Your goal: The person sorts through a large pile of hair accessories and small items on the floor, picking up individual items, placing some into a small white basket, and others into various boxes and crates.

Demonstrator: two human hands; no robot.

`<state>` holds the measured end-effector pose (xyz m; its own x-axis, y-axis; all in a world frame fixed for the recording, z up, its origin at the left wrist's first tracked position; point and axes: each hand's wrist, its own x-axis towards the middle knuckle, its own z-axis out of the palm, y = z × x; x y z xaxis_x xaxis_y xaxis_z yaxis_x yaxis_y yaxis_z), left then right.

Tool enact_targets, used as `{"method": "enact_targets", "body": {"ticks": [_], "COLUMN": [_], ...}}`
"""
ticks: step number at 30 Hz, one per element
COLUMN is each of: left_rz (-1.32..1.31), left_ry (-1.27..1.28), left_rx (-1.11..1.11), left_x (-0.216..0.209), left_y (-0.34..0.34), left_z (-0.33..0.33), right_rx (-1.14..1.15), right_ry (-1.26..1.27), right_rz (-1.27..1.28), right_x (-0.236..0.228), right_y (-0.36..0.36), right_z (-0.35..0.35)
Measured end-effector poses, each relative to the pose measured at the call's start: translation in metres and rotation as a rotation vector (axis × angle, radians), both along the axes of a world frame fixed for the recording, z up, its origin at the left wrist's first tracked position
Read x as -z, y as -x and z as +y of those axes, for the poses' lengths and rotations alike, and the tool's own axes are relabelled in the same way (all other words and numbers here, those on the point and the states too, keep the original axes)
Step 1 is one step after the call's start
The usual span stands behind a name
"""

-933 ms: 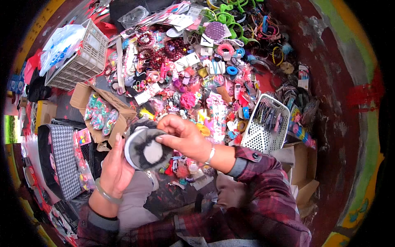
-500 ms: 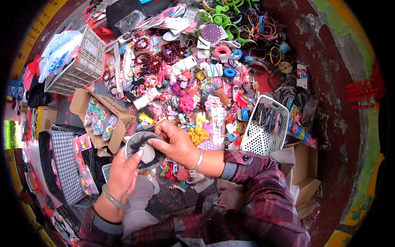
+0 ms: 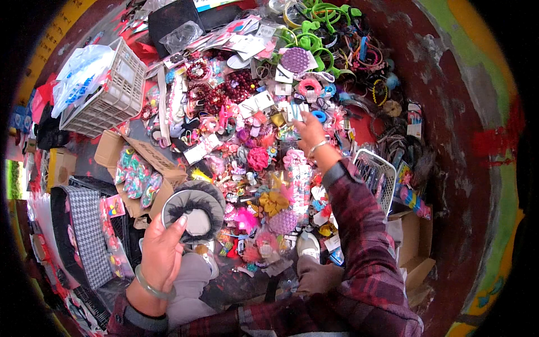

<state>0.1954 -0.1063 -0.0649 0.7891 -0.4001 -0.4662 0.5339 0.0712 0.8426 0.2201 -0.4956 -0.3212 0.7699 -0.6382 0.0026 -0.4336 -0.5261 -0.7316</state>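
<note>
Left hand (image 3: 160, 247): grip pinched, thumb over fingers, on the near-left rim of one round, dark ruffled piece (image 3: 197, 221), held by the accessory pile's (image 3: 258, 159) left edge; presumably light, soft-frilled, best taken by that rim. Right hand (image 3: 311, 135): grip part-spread above the pile, no held item visible; whether it touches the adjacent blue ring (image 3: 319, 115) cannot be told.

Your left hand (image 3: 159, 251) sits low, left of centre, in a firm pinch grip, thumb (image 3: 177, 227) pressed down and pointing up and inward. Left wrist (image 3: 144, 299) looks near straight. Your right arm (image 3: 365, 219) is stretched well forward, right hand (image 3: 310, 133) far ahead of the left, fingers (image 3: 305, 119) angled forward and slightly left. Can't tell if they close on anything. Hands well apart.
</note>
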Motion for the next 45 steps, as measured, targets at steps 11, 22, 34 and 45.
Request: {"method": "enact_targets", "body": {"ticks": [11,22,34,45], "left_rz": [0.047,0.104,0.104,0.116], "left_ry": [-0.006,-0.015,0.011,-0.056], "left_rx": [0.109,0.127,0.149,0.183], "left_x": [0.004,0.005,0.001,0.007], "left_y": [-0.030,-0.028,-0.012,-0.024], "left_z": [-0.010,-0.010,0.000,-0.002], "right_rx": [-0.155,-0.388,-0.827,-0.258], "right_ry": [0.332,0.395,0.276,0.343], "right_rz": [0.505,0.671,0.571,0.632], "right_x": [0.009,0.121,0.033,0.005], "right_y": [-0.077,-0.025,0.026,-0.057], "right_z": [-0.076,-0.054,0.029,-0.065]}}
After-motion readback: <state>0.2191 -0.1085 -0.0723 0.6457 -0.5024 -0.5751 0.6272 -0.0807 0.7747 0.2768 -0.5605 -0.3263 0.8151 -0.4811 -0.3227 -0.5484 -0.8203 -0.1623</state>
